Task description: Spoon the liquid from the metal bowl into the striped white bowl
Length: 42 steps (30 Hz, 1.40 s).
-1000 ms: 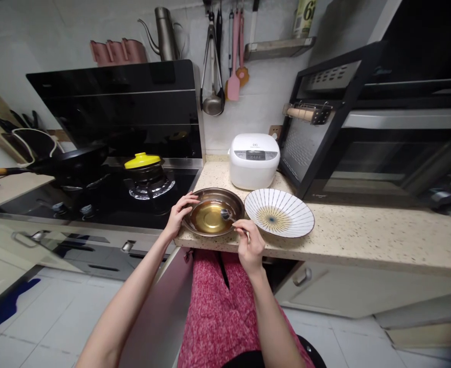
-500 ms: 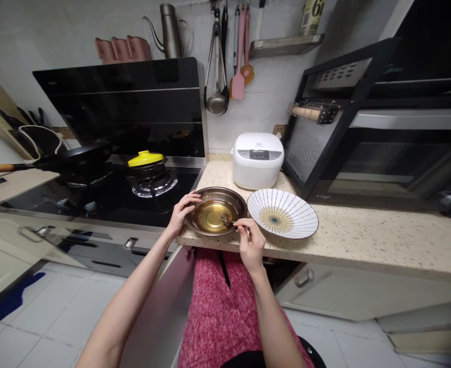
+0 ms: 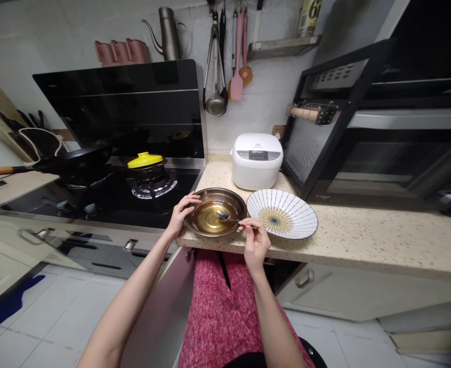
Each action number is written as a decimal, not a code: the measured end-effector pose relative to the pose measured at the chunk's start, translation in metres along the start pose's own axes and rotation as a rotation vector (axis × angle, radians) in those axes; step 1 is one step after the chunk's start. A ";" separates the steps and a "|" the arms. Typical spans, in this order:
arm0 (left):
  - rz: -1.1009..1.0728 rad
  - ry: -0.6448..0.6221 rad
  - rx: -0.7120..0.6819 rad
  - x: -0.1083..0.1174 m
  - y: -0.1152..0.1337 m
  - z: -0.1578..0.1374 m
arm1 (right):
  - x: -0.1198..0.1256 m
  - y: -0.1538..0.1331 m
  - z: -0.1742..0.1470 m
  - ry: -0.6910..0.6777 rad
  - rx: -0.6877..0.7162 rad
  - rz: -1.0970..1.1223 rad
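A round metal bowl [image 3: 215,192] with amber-looking liquid in it stands at the counter's front edge, beside the stove. My left hand [image 3: 180,214] grips its left rim, fingers reaching over the edge. Between the thumb and fingers of my right hand [image 3: 255,240] is the handle of a metal spoon [image 3: 223,215]. The spoon's head is over the liquid; whether it touches the surface I cannot tell. Right of the bowl, close to my right hand, lies a white plate [image 3: 292,217] with radiating dark lines and a yellowish centre.
Behind the bowl stands a white rice cooker [image 3: 256,166]. A small pot with a yellow lid [image 3: 144,160] and a black wok [image 3: 75,161] sit on the stove. A black rack [image 3: 325,133] rises at the right. Below, a cabinet door [image 3: 160,306] hangs open by my legs.
My right hand has shifted slightly right and down, and the spoon's head, lower in the bowl before, now shows clearly above the liquid. My left hand stays on the rim.
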<state>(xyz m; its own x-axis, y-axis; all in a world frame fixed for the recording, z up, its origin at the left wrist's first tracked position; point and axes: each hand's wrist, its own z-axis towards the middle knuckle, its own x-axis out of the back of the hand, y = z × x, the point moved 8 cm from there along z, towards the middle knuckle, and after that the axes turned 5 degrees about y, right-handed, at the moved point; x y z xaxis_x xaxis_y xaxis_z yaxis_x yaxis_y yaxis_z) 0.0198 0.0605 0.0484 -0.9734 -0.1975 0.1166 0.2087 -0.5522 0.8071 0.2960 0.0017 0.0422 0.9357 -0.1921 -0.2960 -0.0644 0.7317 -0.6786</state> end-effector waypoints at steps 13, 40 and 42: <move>0.008 0.006 0.001 0.001 -0.002 0.000 | 0.013 -0.020 0.003 0.127 0.036 0.003; 0.020 -0.002 0.008 -0.001 0.003 0.000 | 0.036 -0.051 0.015 0.122 0.590 -0.413; 0.020 0.001 0.010 -0.001 0.004 0.000 | 0.034 -0.053 0.014 0.107 0.621 -0.427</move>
<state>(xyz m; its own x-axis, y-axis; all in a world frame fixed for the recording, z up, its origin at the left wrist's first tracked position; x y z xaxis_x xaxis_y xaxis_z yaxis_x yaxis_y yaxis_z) 0.0219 0.0582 0.0512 -0.9689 -0.2095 0.1320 0.2272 -0.5403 0.8102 0.3362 -0.0341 0.0776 0.7948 -0.5803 -0.1775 0.5324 0.8072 -0.2548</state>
